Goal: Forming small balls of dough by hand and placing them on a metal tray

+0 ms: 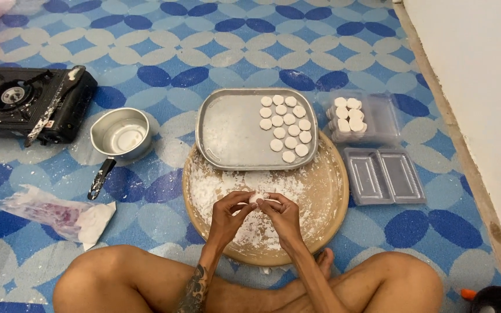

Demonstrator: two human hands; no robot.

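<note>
posture: you sit cross-legged on a blue and white patterned floor mat [215, 52], both hands out in front of your knees.
left hand: your left hand [227, 215] is curled in, fingertips pinched on a small white dough piece [256, 198]; fingers nearly closed around it.
right hand: your right hand [285, 217] meets the left at the same dough piece, thumb and forefinger pressed on it, other fingers loosely bent.
dough piece: held between both hands, just above the round wooden board [331, 197], near its middle.
board: dusted with white flour, thickest under and left of your hands; far edge tucked under the metal tray [227, 130].
tray: rectangular, rounded corners, floured; rows of small white dough discs [286, 127] sit in its right part, left part bare.
right of tray: clear plastic container [381, 116] with more white discs stacked in its left half; in front of it an open clear plastic box [385, 175], two compartments.
left of tray: small metal saucepan [120, 134] with dark handle pointing toward you, whitish residue inside.
far left: black portable gas stove [27, 103], flour-smeared stick lying across it.
near left: crumpled plastic bag [53, 213] with white powder, on the mat beside your left knee.
right edge: pale wall [482, 87] runs along the mat.
</note>
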